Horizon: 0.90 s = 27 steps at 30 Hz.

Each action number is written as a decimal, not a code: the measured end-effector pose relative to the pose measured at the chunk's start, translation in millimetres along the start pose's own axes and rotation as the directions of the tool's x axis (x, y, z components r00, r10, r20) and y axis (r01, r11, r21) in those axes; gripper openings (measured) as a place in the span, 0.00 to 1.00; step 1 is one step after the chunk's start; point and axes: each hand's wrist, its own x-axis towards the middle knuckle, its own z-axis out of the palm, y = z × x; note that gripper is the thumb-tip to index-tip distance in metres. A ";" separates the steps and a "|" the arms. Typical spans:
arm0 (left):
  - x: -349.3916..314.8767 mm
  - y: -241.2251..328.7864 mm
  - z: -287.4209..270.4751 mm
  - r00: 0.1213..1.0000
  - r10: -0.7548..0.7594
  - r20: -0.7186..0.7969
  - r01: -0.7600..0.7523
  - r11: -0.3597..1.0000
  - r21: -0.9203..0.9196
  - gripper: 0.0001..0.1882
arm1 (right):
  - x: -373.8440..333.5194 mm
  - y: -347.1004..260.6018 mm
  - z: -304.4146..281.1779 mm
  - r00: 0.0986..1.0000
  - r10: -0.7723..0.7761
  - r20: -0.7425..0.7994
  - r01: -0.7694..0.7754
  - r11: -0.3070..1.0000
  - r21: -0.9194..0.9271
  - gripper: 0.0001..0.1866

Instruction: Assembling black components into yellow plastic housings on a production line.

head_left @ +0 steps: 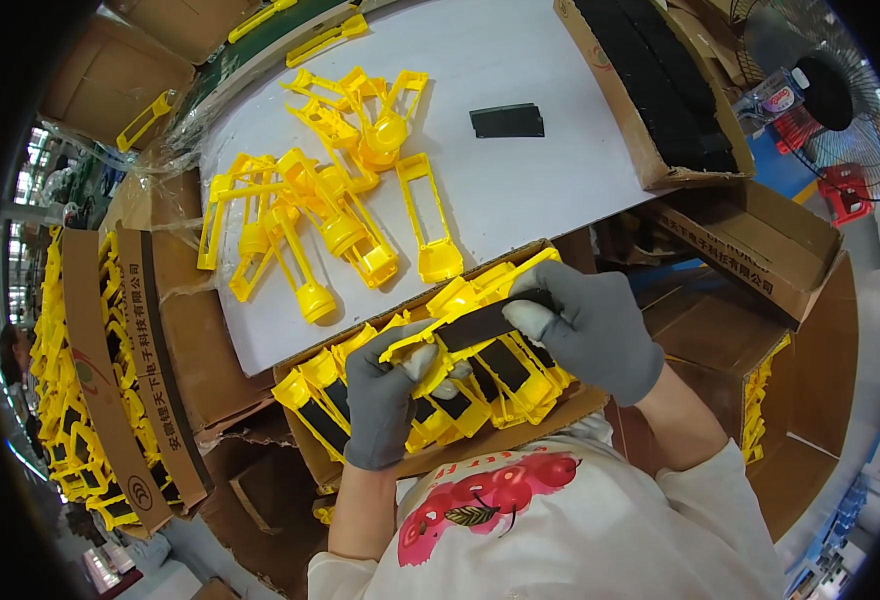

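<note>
My left hand point(380, 395), in a grey glove, is closed round one end of a yellow plastic frame point(407, 344). A flat black strip point(478, 326) lies along that frame. The gloved thumb and fingers of my right hand point(600, 325) are closed on the strip's far right end; whether they also grip the frame is hidden. Both hands are above an open cardboard box point(545, 424) in front of my body. Inside it are several yellow frames with black strips fitted in them point(505, 366).
Loose yellow frames point(340, 215) lie on the white table point(540, 180), near a few black strips point(507, 121). A carton of black strips point(660, 85) stands at the far right. Boxes of yellow parts are on the left point(80, 400) and right point(757, 405). A fan point(825, 85) is beyond.
</note>
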 end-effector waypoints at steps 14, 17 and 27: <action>-21.6 13.3 -15.7 0.995 -0.019 0.094 -0.002 0.977 0.215 0.12 | -17.0 11.4 -8.8 0.983 -0.164 -0.088 0.137 0.958 -0.253 0.26; -23.0 7.5 -22.2 0.979 -0.080 0.189 0.032 0.969 0.244 0.11 | -39.8 30.6 5.3 0.961 -0.023 0.277 -0.021 0.988 0.154 0.17; -37.8 14.7 -20.4 0.966 -0.250 0.058 0.208 0.894 0.397 0.09 | -73.8 19.9 26.8 0.965 0.104 0.240 -0.083 0.992 -0.097 0.12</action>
